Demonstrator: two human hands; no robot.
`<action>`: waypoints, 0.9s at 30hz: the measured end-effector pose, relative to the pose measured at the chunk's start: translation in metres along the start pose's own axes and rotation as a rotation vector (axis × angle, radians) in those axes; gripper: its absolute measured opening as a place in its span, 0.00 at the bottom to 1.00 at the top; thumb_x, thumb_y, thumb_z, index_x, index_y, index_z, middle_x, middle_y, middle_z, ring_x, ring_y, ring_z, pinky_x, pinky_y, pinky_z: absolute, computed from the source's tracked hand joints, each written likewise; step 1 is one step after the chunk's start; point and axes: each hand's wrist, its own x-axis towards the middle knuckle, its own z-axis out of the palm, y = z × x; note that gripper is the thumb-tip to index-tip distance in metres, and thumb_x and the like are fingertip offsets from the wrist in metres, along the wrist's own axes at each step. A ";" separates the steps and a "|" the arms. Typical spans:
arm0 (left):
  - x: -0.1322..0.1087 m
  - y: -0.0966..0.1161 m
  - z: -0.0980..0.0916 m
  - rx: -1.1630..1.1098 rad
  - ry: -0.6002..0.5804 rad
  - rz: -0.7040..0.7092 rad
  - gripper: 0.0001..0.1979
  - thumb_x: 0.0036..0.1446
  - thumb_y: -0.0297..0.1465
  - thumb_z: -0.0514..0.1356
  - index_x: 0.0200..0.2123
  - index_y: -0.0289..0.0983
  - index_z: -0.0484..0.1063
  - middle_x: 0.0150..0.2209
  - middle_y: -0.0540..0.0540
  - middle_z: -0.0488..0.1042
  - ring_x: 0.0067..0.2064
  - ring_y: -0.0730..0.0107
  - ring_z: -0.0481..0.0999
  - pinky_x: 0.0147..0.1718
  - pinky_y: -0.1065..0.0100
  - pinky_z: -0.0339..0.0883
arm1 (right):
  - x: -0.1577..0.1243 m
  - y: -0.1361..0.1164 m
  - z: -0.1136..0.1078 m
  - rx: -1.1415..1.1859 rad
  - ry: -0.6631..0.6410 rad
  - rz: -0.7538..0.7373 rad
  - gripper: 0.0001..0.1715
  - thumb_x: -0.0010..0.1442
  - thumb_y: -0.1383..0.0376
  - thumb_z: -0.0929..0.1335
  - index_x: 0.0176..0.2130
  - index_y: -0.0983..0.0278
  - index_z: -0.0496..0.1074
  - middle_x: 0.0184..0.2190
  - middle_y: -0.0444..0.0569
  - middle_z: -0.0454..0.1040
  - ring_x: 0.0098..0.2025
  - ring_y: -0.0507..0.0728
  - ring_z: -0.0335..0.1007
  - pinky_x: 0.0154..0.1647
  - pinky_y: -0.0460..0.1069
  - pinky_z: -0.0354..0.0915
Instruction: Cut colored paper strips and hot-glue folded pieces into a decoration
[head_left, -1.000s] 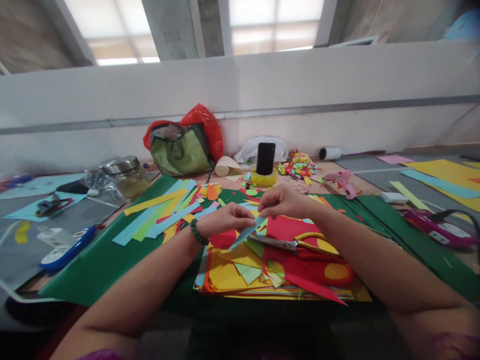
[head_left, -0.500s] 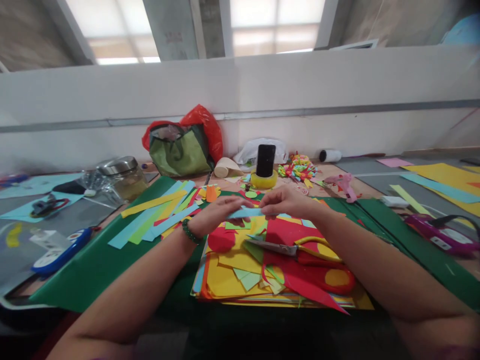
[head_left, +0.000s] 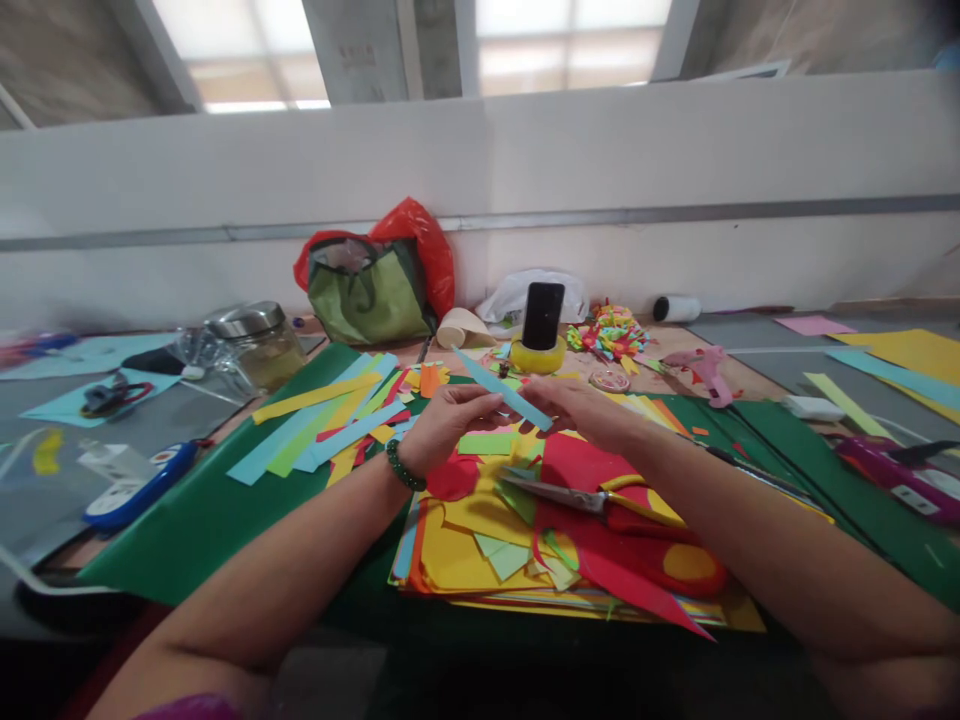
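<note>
A light-blue paper strip (head_left: 495,382) slants above the paper pile, its far end up to the left. My left hand (head_left: 450,422), with a green bead bracelet on the wrist, pinches the strip between thumb and fingers. At the strip's lower right end, the fingers of my right hand (head_left: 585,408) close loosely about it; their tips are partly hidden behind the paper. Below the hands lie scissors (head_left: 570,493) with red and yellow handles, on a red paper sheet (head_left: 600,560). Under that is a stack of yellow paper (head_left: 450,560) with green scraps on top.
Coloured paper strips (head_left: 315,425) lie on the green sheet (head_left: 187,540) at left. Behind stand a glass jar (head_left: 259,350), a green bag (head_left: 367,300), a phone (head_left: 542,315) on a yellow tape roll (head_left: 536,357), and a paper-strip bundle (head_left: 611,333). A pink glue gun (head_left: 709,372) sits at right.
The blue strip has turned from lying level between both hands to a slant, with its far end now free. My right hand has flattened somewhat. The view has shifted slightly.
</note>
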 end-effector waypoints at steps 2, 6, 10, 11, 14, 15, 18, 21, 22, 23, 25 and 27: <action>0.000 0.001 0.001 -0.051 0.015 -0.019 0.13 0.42 0.37 0.71 0.27 0.33 0.78 0.27 0.46 0.79 0.29 0.73 0.77 0.33 0.72 0.69 | -0.001 -0.001 0.001 -0.192 0.061 -0.119 0.22 0.49 0.47 0.73 0.28 0.64 0.75 0.26 0.46 0.76 0.29 0.52 0.71 0.28 0.45 0.65; 0.000 0.003 0.002 -0.107 0.074 0.002 0.12 0.40 0.34 0.72 0.25 0.33 0.77 0.24 0.48 0.78 0.28 0.73 0.77 0.31 0.73 0.70 | -0.004 -0.003 0.004 -0.275 0.022 -0.105 0.24 0.46 0.47 0.74 0.22 0.65 0.73 0.19 0.45 0.74 0.22 0.50 0.68 0.26 0.45 0.65; 0.002 0.006 -0.003 -0.131 0.116 0.063 0.11 0.39 0.33 0.72 0.24 0.33 0.77 0.23 0.48 0.77 0.27 0.73 0.77 0.30 0.74 0.70 | -0.004 -0.007 -0.002 -0.224 -0.011 0.009 0.25 0.39 0.47 0.77 0.23 0.66 0.74 0.19 0.45 0.76 0.21 0.49 0.69 0.24 0.44 0.65; 0.002 0.008 -0.006 -0.133 0.122 0.082 0.11 0.39 0.33 0.72 0.24 0.33 0.76 0.23 0.48 0.77 0.26 0.73 0.77 0.30 0.74 0.70 | -0.004 -0.009 -0.005 -0.220 -0.013 0.029 0.25 0.38 0.47 0.77 0.23 0.66 0.75 0.19 0.45 0.76 0.21 0.49 0.69 0.24 0.44 0.65; 0.004 0.014 -0.012 -0.157 0.169 0.122 0.11 0.40 0.32 0.72 0.23 0.32 0.75 0.23 0.49 0.77 0.26 0.74 0.77 0.30 0.74 0.71 | -0.003 -0.013 -0.011 -0.225 -0.016 0.064 0.27 0.36 0.46 0.77 0.22 0.66 0.75 0.19 0.45 0.76 0.20 0.48 0.70 0.24 0.44 0.66; 0.005 0.015 -0.013 -0.171 0.183 0.118 0.11 0.40 0.32 0.72 0.23 0.32 0.75 0.23 0.49 0.77 0.26 0.74 0.77 0.30 0.74 0.71 | -0.003 -0.015 -0.013 -0.225 -0.016 0.073 0.27 0.36 0.46 0.77 0.22 0.66 0.75 0.18 0.46 0.76 0.20 0.48 0.70 0.24 0.44 0.67; 0.003 0.016 -0.010 -0.183 0.144 0.048 0.12 0.41 0.33 0.72 0.25 0.33 0.75 0.25 0.48 0.78 0.28 0.72 0.78 0.30 0.73 0.70 | -0.004 -0.015 -0.011 -0.210 0.000 0.088 0.27 0.35 0.46 0.78 0.22 0.67 0.76 0.18 0.46 0.76 0.20 0.49 0.71 0.24 0.44 0.67; 0.000 0.009 -0.002 -0.079 0.028 -0.054 0.14 0.40 0.35 0.73 0.27 0.32 0.77 0.26 0.46 0.79 0.31 0.69 0.79 0.31 0.72 0.70 | -0.004 -0.012 -0.004 -0.197 -0.001 0.086 0.27 0.34 0.46 0.78 0.23 0.67 0.76 0.17 0.45 0.75 0.20 0.49 0.70 0.23 0.43 0.66; -0.002 0.006 0.001 -0.037 0.005 -0.078 0.15 0.39 0.35 0.74 0.27 0.31 0.78 0.26 0.45 0.79 0.31 0.69 0.79 0.32 0.72 0.70 | -0.004 -0.011 -0.002 -0.200 -0.006 0.081 0.27 0.34 0.46 0.78 0.22 0.67 0.76 0.17 0.44 0.75 0.20 0.48 0.70 0.23 0.43 0.66; -0.002 0.004 0.004 -0.007 -0.004 -0.096 0.15 0.39 0.36 0.74 0.27 0.31 0.79 0.25 0.44 0.79 0.31 0.69 0.79 0.33 0.72 0.70 | -0.004 -0.010 0.000 -0.205 -0.009 0.077 0.27 0.35 0.46 0.78 0.22 0.67 0.75 0.16 0.44 0.75 0.19 0.48 0.69 0.23 0.43 0.65; -0.003 0.001 0.006 0.005 0.012 -0.109 0.14 0.41 0.36 0.73 0.26 0.31 0.79 0.25 0.44 0.79 0.31 0.69 0.79 0.33 0.72 0.69 | -0.003 -0.008 0.001 -0.219 0.000 0.070 0.28 0.36 0.45 0.77 0.22 0.67 0.75 0.16 0.44 0.74 0.19 0.48 0.68 0.22 0.44 0.65; -0.001 0.001 0.004 -0.031 0.048 -0.111 0.12 0.43 0.35 0.72 0.26 0.31 0.79 0.26 0.44 0.80 0.30 0.70 0.79 0.32 0.72 0.69 | -0.001 -0.007 -0.001 -0.219 0.013 0.073 0.29 0.36 0.44 0.77 0.22 0.67 0.75 0.16 0.44 0.74 0.19 0.48 0.68 0.22 0.44 0.65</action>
